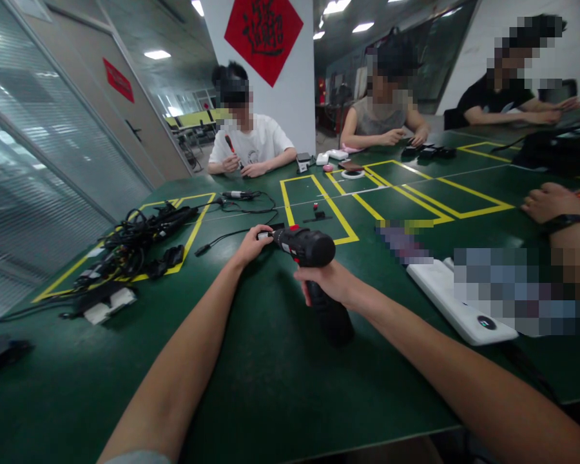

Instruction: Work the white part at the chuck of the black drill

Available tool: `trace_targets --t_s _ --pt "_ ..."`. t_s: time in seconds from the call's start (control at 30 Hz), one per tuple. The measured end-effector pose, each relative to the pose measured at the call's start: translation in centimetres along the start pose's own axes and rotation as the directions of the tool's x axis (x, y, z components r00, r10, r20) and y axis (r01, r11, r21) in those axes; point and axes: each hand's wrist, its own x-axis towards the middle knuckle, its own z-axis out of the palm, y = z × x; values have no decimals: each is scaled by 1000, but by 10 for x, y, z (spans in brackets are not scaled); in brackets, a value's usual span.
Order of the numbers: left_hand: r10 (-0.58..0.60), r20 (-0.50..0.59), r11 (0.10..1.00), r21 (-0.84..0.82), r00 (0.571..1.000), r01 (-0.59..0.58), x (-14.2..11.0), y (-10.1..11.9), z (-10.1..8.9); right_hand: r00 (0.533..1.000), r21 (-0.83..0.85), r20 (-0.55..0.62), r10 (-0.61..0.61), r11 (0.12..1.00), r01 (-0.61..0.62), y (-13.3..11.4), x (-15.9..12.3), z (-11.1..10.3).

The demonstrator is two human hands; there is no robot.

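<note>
Over a green table (251,380), a black cordless drill (309,248) points its barrel left into the left hand (251,245), which grips its nose, while the right hand (326,281) clenches its handle.

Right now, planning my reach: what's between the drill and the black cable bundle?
Head view: past the drill, a thin black cable and yellow tape line.

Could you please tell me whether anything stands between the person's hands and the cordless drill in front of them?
Nothing visible does. The right hand is already on the black-and-red cordless drill, just below its body, and the left hand is at the drill's front end, beside a small white piece.
</note>
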Motion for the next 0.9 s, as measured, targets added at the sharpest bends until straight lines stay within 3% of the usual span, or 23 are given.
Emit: trace_targets --t_s 0.57,0.9 --pt "35 22 999 -11 999 -35 1 -3 -2 1000 -14 -1 -8 1000 8 4 3 -1" --pt "-9 29 1000 -14 1000 10 1 0 -2 1000 -3 8 -11 1000 11 4 3 -1"
